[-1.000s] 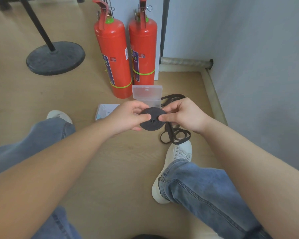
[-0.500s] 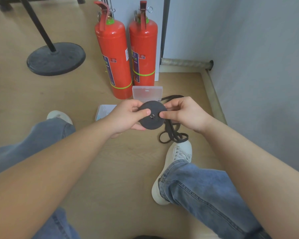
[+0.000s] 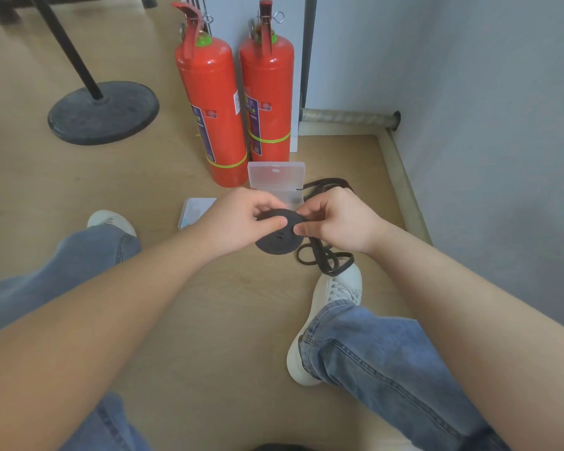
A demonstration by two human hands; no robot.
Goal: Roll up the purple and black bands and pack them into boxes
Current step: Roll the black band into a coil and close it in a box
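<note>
A black band wound into a flat disc-shaped roll [image 3: 279, 243] hangs above the floor between both hands. My left hand [image 3: 241, 219] pinches its left side, thumb on the face and fingers over the top edge. My right hand [image 3: 336, 219] pinches the right side. The loose tail of the black band [image 3: 324, 258] trails from under my right hand and lies in loops on the floor. An open clear plastic box [image 3: 275, 175] stands just behind the hands. A second flat clear box [image 3: 194, 211] lies left of it, partly hidden by my left hand. No purple band shows.
Two red fire extinguishers [image 3: 215, 112] stand behind the boxes against a white panel. A black round stand base [image 3: 103, 112] sits far left. A grey wall [image 3: 502, 125] and its baseboard run along the right. My legs in jeans and white shoes [image 3: 336, 288] lie on the wooden floor.
The roll has been turned and tilted between my fingers, and both hands have shifted their pinch on it. The loose tail on the floor has shifted slightly.
</note>
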